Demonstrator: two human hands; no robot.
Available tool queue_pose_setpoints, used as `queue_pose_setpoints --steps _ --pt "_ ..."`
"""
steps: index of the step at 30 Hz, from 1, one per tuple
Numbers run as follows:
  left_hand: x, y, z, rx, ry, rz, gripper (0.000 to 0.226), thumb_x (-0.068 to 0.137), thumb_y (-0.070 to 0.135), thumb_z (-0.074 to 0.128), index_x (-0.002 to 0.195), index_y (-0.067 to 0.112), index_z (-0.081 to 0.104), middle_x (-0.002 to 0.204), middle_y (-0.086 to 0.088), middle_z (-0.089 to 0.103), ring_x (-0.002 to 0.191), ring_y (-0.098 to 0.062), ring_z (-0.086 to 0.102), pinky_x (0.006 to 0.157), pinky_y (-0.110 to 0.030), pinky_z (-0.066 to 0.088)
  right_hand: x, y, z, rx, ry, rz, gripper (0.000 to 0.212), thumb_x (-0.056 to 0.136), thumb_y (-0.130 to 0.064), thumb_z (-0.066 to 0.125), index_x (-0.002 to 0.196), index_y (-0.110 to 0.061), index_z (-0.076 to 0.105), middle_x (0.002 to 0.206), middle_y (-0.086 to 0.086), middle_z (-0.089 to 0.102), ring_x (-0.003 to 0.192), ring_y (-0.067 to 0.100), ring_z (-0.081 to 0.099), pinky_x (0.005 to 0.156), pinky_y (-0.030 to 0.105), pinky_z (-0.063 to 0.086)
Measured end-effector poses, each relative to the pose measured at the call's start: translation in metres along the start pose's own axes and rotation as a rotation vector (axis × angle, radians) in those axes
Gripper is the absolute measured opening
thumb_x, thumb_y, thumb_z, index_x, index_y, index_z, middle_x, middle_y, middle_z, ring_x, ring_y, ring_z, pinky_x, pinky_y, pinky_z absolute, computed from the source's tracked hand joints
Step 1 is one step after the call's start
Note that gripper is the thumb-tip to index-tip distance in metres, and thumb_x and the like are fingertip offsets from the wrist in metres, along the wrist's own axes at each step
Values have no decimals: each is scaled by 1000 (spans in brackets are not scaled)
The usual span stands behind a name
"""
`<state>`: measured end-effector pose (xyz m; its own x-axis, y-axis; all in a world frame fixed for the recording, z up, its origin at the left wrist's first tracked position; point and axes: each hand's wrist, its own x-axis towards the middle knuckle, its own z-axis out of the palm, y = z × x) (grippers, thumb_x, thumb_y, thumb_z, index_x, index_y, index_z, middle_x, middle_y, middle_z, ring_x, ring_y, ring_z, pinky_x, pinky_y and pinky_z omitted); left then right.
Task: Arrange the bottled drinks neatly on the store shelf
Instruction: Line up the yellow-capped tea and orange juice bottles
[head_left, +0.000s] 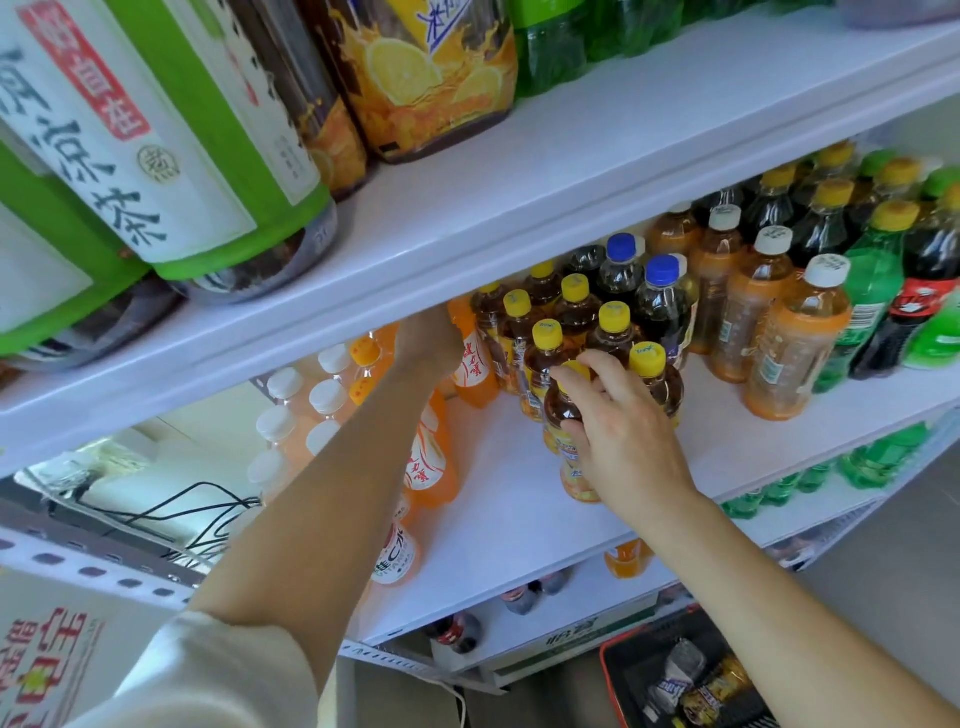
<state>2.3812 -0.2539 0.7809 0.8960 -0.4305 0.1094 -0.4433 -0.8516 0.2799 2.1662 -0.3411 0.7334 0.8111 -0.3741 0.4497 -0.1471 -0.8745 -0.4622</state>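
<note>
My right hand (623, 436) grips a yellow-capped iced tea bottle (563, 415) near the front of the white middle shelf (509, 509), its fingers curled over the cap and shoulder. Behind it stands a cluster of several more yellow-capped tea bottles (576, 317). My left hand (428, 343) reaches deep under the upper shelf and holds an orange drink bottle (475, 364) standing at the back. More orange bottles (431, 457) stand along my left forearm, partly hidden by it.
Blue-capped dark bottles (654, 291), white-capped orange juice bottles (795, 332), and green and cola bottles (883, 291) fill the shelf's right. Large tea bottles (156, 156) sit on the upper shelf. White-capped pale bottles (301, 410) stand at left. A red basket (613, 670) sits on the floor.
</note>
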Motion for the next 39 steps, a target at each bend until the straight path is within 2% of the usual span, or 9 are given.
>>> queue_pose_setpoints --steps 8,13,18,21,25,29,34,36,39 --pt "-85 -27 -32 166 335 160 39 83 9 59 121 18 67 120 -14 63 113 -38 52 82 -43 47 -6 0 -3 -24 -6 -20 61 78 0 75 135 -8 55 140 16 47 116 36 53 94 47 53" --pt "-109 -50 -23 407 131 67 41 95 25 54 136 20 54 137 -11 48 126 -37 39 96 -42 42 -18 -1 -6 1 106 -31 54 81 -1 69 133 -10 57 134 17 51 114 35 52 86 47 55" --pt "-105 -59 -31 172 106 52 34 91 23 66 124 20 62 117 -14 58 104 -37 55 87 -38 42 -34 -6 -11 101 249 -84 45 81 4 64 125 -6 61 126 14 54 103 31 56 75 46 55" --pt "-114 -51 -34 61 47 170 24 89 25 70 112 19 66 101 -7 53 83 -30 59 71 -30 44 -45 -9 -10 164 261 -83 35 84 2 62 118 -4 64 120 10 58 104 26 57 79 40 54" --pt "-135 -39 -36 12 74 249 23 91 30 66 111 19 65 96 -8 54 78 -34 60 68 -36 49 -62 -6 -4 320 162 -45 30 86 -3 61 116 -5 64 114 2 58 102 13 55 89 8 40" --pt "-156 -29 -54 -130 198 254 18 91 37 63 101 22 64 85 -1 55 67 -20 55 58 -26 38 -73 4 2 643 -67 359 30 89 -16 70 112 -32 61 111 -19 58 104 -1 55 89 23 48" --pt "-181 -8 -75 -496 233 271 8 93 33 65 89 27 61 82 10 62 73 -2 57 59 -11 41 -84 17 -4 1307 -579 1056 56 71 -66 60 111 -29 69 113 12 72 99 30 70 88 51 55" --pt "-189 0 -77 -655 200 285 12 93 32 63 91 20 64 80 11 63 73 -1 58 59 -10 43 -92 18 -10 1488 -741 1107 67 76 -66 55 117 -15 70 116 27 67 86 39 72 70 43 60" --pt "-196 7 -76 -904 158 285 20 88 29 61 99 13 64 83 14 64 72 2 58 62 -10 45 -101 18 -14 1646 -676 1065 70 72 -57 70 119 -5 67 111 34 65 68 36 70 47 30 57"
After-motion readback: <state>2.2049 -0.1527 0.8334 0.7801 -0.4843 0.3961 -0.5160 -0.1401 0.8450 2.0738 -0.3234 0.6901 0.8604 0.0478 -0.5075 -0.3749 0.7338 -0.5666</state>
